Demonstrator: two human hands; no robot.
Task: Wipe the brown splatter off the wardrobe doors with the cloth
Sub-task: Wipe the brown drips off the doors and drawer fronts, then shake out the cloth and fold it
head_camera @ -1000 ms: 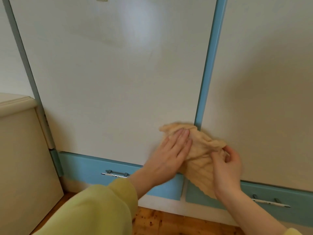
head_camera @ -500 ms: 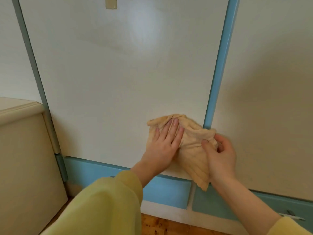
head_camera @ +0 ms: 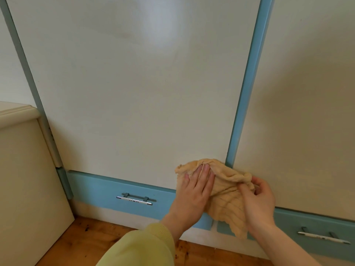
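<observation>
Pressing flat against the lower corner of the white wardrobe door [head_camera: 134,93], the left hand [head_camera: 194,191] is pinning a soft, ribbed beige cloth [head_camera: 226,191] to the panel, its fingers [head_camera: 205,171] lying straight and close together on the fabric. In this single head view, the right hand [head_camera: 259,200] is pinching the cloth's bunched right edge, fingers curled around a fold, just beside the vertical blue wooden trim strip [head_camera: 247,83] that is separating this door from the neighbouring one. The cloth is draping limply over the blue drawer front [head_camera: 107,191] below, its tail hanging free. No brown splatter is showing on the bare panels. The cloth is looking light and floppy, so it will likely crumple under pressure; a flat palm over a folded pad should be giving the firmest wipe.
</observation>
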